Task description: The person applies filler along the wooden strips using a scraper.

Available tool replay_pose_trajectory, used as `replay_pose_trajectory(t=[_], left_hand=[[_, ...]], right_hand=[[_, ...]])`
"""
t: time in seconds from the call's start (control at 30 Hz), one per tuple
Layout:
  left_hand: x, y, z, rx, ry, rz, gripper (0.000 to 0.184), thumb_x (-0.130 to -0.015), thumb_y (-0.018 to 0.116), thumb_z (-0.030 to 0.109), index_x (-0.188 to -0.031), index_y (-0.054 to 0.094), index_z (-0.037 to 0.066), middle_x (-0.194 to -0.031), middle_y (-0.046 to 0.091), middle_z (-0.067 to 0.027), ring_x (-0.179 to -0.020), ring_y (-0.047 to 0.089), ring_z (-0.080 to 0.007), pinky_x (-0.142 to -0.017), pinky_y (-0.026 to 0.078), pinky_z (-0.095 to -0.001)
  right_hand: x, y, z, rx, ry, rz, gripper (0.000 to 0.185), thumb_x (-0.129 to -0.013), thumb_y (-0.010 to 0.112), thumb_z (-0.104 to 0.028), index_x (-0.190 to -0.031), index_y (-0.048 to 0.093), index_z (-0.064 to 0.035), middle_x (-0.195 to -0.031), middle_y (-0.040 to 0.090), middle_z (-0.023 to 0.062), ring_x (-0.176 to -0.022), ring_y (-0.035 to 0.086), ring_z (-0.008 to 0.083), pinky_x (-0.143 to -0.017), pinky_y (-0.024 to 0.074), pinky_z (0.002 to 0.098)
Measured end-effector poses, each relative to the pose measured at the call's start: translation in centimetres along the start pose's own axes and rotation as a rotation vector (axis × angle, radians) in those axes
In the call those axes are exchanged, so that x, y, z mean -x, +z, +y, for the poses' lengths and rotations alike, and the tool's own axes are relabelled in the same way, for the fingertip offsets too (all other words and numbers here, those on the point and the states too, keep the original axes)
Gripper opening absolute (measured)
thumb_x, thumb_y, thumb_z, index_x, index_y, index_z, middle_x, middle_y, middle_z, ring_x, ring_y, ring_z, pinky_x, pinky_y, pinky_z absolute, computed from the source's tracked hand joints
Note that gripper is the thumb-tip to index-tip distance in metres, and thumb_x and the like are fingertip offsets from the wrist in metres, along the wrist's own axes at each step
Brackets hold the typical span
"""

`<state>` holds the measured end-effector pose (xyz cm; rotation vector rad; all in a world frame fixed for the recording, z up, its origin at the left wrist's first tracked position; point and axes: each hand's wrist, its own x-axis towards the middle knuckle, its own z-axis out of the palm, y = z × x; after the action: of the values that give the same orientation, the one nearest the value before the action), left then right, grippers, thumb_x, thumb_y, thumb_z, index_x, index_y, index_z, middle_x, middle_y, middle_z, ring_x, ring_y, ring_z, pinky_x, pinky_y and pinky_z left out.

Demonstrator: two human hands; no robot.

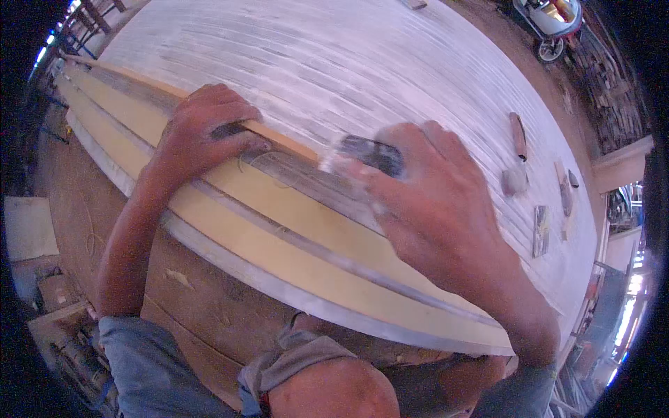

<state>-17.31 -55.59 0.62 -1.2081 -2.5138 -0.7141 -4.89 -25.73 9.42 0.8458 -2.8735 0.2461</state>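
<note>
In the head view, the table (418,76) is a broad, pale surface streaked with darker lines running along it and coated with what looks like whitish dust. Near its right side lie a tool with a reddish-brown handle (517,136), a small pale lump (515,180), a flat speckled piece (541,230) and some narrow pieces (565,189). The floor (202,292) is brown. Beyond the table, at upper right, stand a wheelbarrow (554,21) and, beside it, a pile of wood (610,90); bright light shows at the far right.

The board (279,202) lies lengthwise along the table's near side, in front of the person. It is long, with pale yellow bands split by grey-brown ones and a whitish near edge. An orange-tan strip (282,141) runs along its far side.

The left hand (209,132) is partly closed over the strip and the board's far side, a dark patch showing between thumb and fingers. The right hand (425,174), blurred, is curled around a dark block (369,155) just beyond the board; whether the block touches anything beneath is unclear.
</note>
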Motion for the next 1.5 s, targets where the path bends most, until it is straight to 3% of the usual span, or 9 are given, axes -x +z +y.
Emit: replay_pose_trajectory(t=[0.23, 0.7, 0.9, 0.97, 1.1, 1.27, 1.5], left_hand=[[-0.2, -0.1, 0.4, -0.019, -0.006, -0.026, 0.034, -0.067, 0.086, 0.014, -0.098, 0.074, 0.006, -0.098, 0.071, -0.0127, -0.095, 0.068, -0.0325, -0.087, 0.055, -0.0417], [-0.2, -0.8, 0.7, -0.038, -0.094, -0.041, 0.035, -0.066, 0.085, 0.012, -0.098, 0.075, 0.004, -0.097, 0.072, -0.0119, -0.095, 0.068, -0.0307, -0.087, 0.055, -0.0401], [-0.3, -0.9, 0.9, -0.049, -0.099, -0.043, 0.035, -0.066, 0.084, 0.011, -0.099, 0.075, 0.004, -0.097, 0.072, -0.0116, -0.095, 0.069, -0.0311, -0.086, 0.055, -0.0406], [-0.3, -0.8, 1.0, -0.055, -0.080, -0.029, 0.032, -0.065, 0.085, 0.009, -0.096, 0.075, 0.004, -0.096, 0.074, -0.0115, -0.094, 0.069, -0.0301, -0.085, 0.055, -0.0404], [-0.1, -0.8, 0.7, -0.064, -0.095, -0.029, 0.034, -0.065, 0.086, 0.009, -0.098, 0.076, 0.005, -0.098, 0.073, -0.0122, -0.095, 0.069, -0.0304, -0.086, 0.055, -0.0407], [0.0, -0.4, 0.3, -0.072, -0.021, -0.013, 0.037, -0.065, 0.085, 0.008, -0.100, 0.076, 0.005, -0.101, 0.073, -0.0128, -0.097, 0.068, -0.0307, -0.087, 0.055, -0.0410], [0.1, -0.8, 0.4, -0.084, -0.067, -0.026, 0.035, -0.066, 0.083, 0.008, -0.101, 0.076, 0.005, -0.101, 0.073, -0.0119, -0.097, 0.069, -0.0305, -0.088, 0.055, -0.0405]], right_hand=[[0.3, 0.9, 0.1, 0.090, -0.054, -0.006, 0.044, -0.077, 0.072, -0.009, -0.120, 0.074, -0.0176, -0.105, 0.059, 0.0118, -0.094, 0.056, 0.0307, -0.079, 0.0480, 0.0435], [8.3, -2.3, 1.5, 0.111, 0.070, -0.109, 0.038, -0.081, 0.070, -0.010, -0.118, 0.075, -0.0180, -0.108, 0.059, 0.0113, -0.092, 0.055, 0.0297, -0.078, 0.0458, 0.0422], [11.1, -3.6, 2.2, 0.090, 0.149, -0.195, 0.049, -0.079, 0.072, -0.006, -0.127, 0.071, -0.0180, -0.115, 0.061, 0.0127, -0.100, 0.059, 0.0325, -0.084, 0.0486, 0.0429], [11.4, -2.6, 2.6, -0.298, 0.260, -0.042, 0.054, -0.079, 0.072, -0.002, -0.132, 0.069, -0.0157, -0.124, 0.062, 0.0139, -0.108, 0.062, 0.0350, -0.092, 0.0505, 0.0455], [10.9, -1.0, 1.9, -0.423, 0.304, -0.093, 0.055, -0.081, 0.070, 0.001, -0.134, 0.067, -0.0128, -0.127, 0.063, 0.0146, -0.110, 0.063, 0.0359, -0.097, 0.0510, 0.0452], [10.6, -1.3, 2.0, -0.259, 0.321, -0.119, 0.051, -0.085, 0.068, 0.001, -0.134, 0.067, -0.0113, -0.117, 0.064, 0.0165, -0.103, 0.065, 0.0357, -0.093, 0.0527, 0.0436], [11.3, -2.8, 3.0, -0.013, 0.420, -0.283, 0.049, -0.083, 0.070, -0.002, -0.131, 0.069, -0.0131, -0.114, 0.062, 0.0173, -0.101, 0.063, 0.0363, -0.087, 0.0518, 0.0457]])
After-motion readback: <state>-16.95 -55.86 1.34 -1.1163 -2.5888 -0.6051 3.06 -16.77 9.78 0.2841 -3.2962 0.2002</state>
